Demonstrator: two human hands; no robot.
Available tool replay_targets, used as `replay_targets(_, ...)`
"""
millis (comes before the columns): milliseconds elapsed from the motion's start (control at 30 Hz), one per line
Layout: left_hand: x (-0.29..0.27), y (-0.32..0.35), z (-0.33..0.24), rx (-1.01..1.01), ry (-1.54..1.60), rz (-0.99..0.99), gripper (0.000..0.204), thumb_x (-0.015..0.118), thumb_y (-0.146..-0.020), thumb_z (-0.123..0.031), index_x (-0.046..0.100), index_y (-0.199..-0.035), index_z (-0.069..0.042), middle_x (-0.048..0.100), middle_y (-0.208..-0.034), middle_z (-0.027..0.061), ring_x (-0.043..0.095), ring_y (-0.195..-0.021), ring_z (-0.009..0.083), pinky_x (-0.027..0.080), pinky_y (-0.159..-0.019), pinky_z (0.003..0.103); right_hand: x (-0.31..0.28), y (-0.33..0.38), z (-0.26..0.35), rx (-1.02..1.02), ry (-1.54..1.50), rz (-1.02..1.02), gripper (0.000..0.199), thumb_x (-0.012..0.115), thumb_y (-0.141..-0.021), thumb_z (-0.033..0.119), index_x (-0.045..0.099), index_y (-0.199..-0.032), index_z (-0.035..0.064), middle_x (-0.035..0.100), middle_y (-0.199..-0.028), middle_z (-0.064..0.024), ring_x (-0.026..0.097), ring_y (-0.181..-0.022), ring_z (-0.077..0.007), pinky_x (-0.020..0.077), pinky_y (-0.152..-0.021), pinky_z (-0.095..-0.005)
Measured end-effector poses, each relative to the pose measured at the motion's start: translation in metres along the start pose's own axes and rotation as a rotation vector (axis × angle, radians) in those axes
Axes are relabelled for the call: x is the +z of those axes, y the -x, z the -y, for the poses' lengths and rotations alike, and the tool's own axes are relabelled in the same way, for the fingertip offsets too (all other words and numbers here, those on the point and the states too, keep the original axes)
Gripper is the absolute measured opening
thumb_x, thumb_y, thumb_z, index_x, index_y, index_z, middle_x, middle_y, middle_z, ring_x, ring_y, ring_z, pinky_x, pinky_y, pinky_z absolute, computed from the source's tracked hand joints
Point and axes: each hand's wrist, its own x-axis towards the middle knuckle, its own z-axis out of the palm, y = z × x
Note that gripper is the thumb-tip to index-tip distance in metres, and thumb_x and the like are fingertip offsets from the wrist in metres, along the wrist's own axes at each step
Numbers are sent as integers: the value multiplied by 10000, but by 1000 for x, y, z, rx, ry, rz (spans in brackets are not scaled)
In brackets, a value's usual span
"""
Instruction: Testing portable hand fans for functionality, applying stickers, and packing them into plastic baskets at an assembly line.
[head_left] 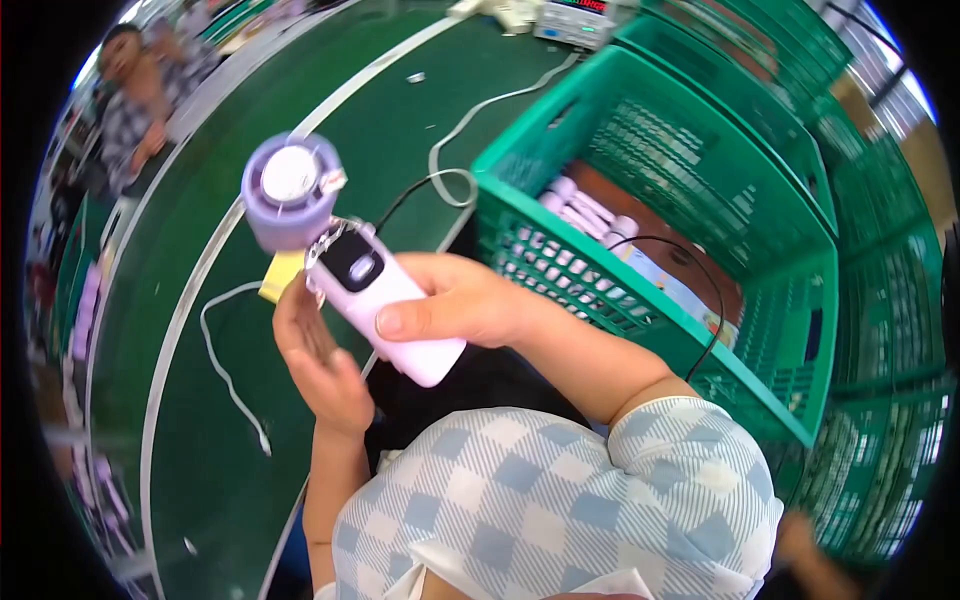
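Note:
My right hand [450,300] grips the pale pink handle of a small hand-held fan [375,295], thumb on its side. The fan's lilac round head [290,190] with a white centre points up and left. A dark panel sits on the handle near the head. My left hand [320,355] is just below and left of the handle, fingers loosely apart, touching or almost touching it. A yellow piece [280,275] shows behind the left fingers. A thin black cable [415,190] runs from the fan toward the crate.
A green plastic crate [650,190] at right holds several pink fans and a black cable. More green crates [880,300] stand beyond. A white cable [225,370] lies on the green conveyor belt [200,450]. Another person [130,90] sits at far left. A grey device [570,20] is at the top.

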Motion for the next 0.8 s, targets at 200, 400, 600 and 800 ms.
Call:
replay_targets(200,29,14,37,262,-1497,375,349,571,-715,-60,433,-1021,36,410,-1191,230,392,-1125,386,278,-985,477,-21,77,63,-267,238,-776,327,629,-773,173,496,-985,-37,598,-800,-131,589,-685,-187,478,-608,-251)
replay_targets(400,19,11,29,172,-1528,462,293,534,-749,-24,434,-1018,35,412,-1193,221,389,-1131,384,289,-984,463,-57,132,110,-277,353,-1194,317,614,-774,187,523,-935,-70,601,-804,-154,597,-631,-194,496,-558,-267)
replay_targets(600,16,15,22,113,-1479,448,280,495,-748,34,433,-1022,40,411,-1210,200,394,-1132,375,296,-982,457,-149,198,107,110,421,-1367,318,610,-752,175,541,-924,-84,602,-790,-170,599,-608,-206,499,-520,-278)
replay_targets(800,15,16,20,76,-1566,512,310,494,-726,58,435,-1030,39,404,-1225,186,398,-1122,371,298,-980,450,-278,230,40,714,459,-1395,341,616,-708,161,554,-930,-91,604,-756,-182,600,-591,-225,499,-479,-297)
